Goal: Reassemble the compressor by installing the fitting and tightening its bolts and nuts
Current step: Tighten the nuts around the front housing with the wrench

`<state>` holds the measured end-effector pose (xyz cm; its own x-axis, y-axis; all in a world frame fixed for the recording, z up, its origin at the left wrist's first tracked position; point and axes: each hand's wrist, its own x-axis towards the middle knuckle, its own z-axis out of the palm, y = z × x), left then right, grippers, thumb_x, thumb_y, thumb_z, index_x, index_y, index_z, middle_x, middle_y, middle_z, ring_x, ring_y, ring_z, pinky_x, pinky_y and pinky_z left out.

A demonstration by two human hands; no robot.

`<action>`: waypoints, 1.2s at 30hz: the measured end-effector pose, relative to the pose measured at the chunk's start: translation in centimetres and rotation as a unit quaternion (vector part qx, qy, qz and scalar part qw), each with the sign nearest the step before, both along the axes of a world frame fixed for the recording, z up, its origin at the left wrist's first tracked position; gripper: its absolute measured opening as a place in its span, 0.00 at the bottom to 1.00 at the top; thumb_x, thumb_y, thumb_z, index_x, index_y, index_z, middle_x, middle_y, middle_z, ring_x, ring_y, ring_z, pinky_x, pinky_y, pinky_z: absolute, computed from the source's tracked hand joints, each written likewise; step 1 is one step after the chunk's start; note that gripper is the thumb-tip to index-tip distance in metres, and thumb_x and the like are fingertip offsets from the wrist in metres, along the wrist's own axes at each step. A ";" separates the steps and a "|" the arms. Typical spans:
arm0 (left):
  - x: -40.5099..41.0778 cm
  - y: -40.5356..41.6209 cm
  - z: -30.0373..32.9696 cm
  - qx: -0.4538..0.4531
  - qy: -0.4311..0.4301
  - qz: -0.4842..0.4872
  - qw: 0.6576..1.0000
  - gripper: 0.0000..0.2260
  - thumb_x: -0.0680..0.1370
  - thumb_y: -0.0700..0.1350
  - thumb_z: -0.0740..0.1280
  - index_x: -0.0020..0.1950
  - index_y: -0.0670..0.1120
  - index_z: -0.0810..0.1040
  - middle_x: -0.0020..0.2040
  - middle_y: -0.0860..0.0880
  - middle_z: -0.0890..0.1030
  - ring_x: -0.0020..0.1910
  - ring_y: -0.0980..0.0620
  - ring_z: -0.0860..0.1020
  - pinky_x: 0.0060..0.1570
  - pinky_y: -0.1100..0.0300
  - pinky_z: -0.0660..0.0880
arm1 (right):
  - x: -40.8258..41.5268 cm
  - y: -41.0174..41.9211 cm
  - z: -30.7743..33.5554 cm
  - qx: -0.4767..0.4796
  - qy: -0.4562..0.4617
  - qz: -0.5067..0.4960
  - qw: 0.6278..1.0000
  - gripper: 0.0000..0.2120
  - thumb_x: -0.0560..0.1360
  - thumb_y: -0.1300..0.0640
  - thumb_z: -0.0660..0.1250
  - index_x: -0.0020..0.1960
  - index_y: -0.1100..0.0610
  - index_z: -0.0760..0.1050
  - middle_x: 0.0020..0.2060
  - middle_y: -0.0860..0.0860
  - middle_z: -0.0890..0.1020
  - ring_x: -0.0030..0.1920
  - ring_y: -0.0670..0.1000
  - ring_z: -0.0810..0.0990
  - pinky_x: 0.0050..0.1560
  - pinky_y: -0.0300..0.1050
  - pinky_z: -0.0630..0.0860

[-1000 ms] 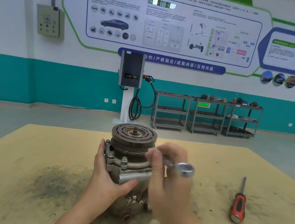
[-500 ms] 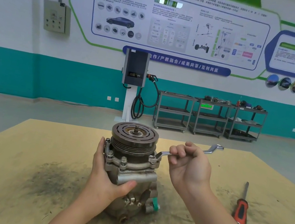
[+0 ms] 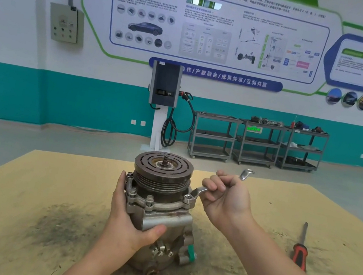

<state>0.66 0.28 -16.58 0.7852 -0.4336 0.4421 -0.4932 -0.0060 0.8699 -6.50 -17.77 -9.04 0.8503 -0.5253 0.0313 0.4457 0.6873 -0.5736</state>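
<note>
At the compressor's (image 3: 158,208) right flange, the right hand (image 3: 225,200) has its grip clamped round the shank of a wrench (image 3: 200,190), whose ring end sits over a flange bolt (image 3: 187,197). Left hand (image 3: 127,220) grips the compressor body, fingers behind, thumb across the front. Compressor stands upright, pulley (image 3: 163,165) uppermost, on the tan surface (image 3: 16,217), amid dark grime. Well right of the compressor lies a red-handled screwdriver (image 3: 300,252).
</note>
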 end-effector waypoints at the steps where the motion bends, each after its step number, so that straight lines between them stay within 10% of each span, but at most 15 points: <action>1: 0.0 0.0 0.0 -0.002 0.001 0.001 1.000 0.54 0.64 0.46 0.81 0.62 0.78 0.40 0.76 0.56 0.60 0.72 0.58 0.65 0.69 0.62 0.58 | -0.1 0.1 -0.4 0.009 -0.011 -0.006 1.000 0.08 0.73 0.67 0.48 0.41 0.56 0.62 0.22 0.48 0.63 0.22 0.47 0.67 0.18 0.36 0.60; 9: -0.1 -0.1 0.0 -0.001 0.004 0.003 1.000 0.55 0.65 0.48 0.81 0.61 0.81 0.38 0.76 0.57 0.60 0.71 0.57 0.65 0.69 0.61 0.59 | -3.9 4.1 -3.9 -0.145 -0.132 -0.232 0.953 0.10 0.81 0.70 0.50 0.48 0.57 0.64 0.29 0.54 0.76 0.37 0.53 0.81 0.35 0.41 0.77; 13: -0.2 0.0 0.2 -0.002 -0.001 0.008 1.000 0.55 0.64 0.47 0.81 0.60 0.83 0.39 0.76 0.53 0.62 0.72 0.54 0.67 0.73 0.53 0.61 | -4.3 7.1 -5.5 -0.441 -0.139 -0.365 0.808 0.07 0.83 0.59 0.52 0.54 0.49 0.66 0.41 0.53 0.80 0.51 0.53 0.81 0.55 0.41 0.76; 18: -0.3 0.1 0.2 -0.017 0.011 -0.006 1.000 0.55 0.61 0.52 0.83 0.60 0.84 0.41 0.75 0.52 0.64 0.71 0.55 0.68 0.73 0.53 0.62 | -4.0 8.5 -3.5 -0.609 -0.144 -0.363 0.691 0.06 0.83 0.47 0.52 0.55 0.37 0.65 0.46 0.45 0.76 0.47 0.44 0.77 0.48 0.34 0.74; 26: 0.2 0.0 -0.2 -0.014 -0.006 -0.004 1.000 0.54 0.64 0.46 0.81 0.59 0.85 0.41 0.74 0.58 0.62 0.69 0.60 0.67 0.67 0.63 0.59 | -3.8 3.8 1.1 -0.193 -0.082 -0.248 0.946 0.15 0.80 0.71 0.52 0.54 0.51 0.63 0.31 0.53 0.78 0.28 0.54 0.80 0.25 0.41 0.74; 36: 0.4 -0.3 -0.4 -0.025 0.003 -0.016 1.000 0.54 0.61 0.50 0.81 0.59 0.86 0.42 0.69 0.67 0.64 0.63 0.73 0.69 0.65 0.64 0.63 | -1.6 0.2 0.8 -0.125 -0.053 -0.078 0.988 0.12 0.79 0.71 0.50 0.54 0.57 0.64 0.25 0.53 0.72 0.26 0.54 0.76 0.25 0.41 0.69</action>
<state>1.10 0.01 -16.97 0.7745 -0.4357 0.4587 -0.4868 0.0526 0.8719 -8.08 -17.62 -8.20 0.7444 -0.6144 0.2616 0.6022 0.4483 -0.6606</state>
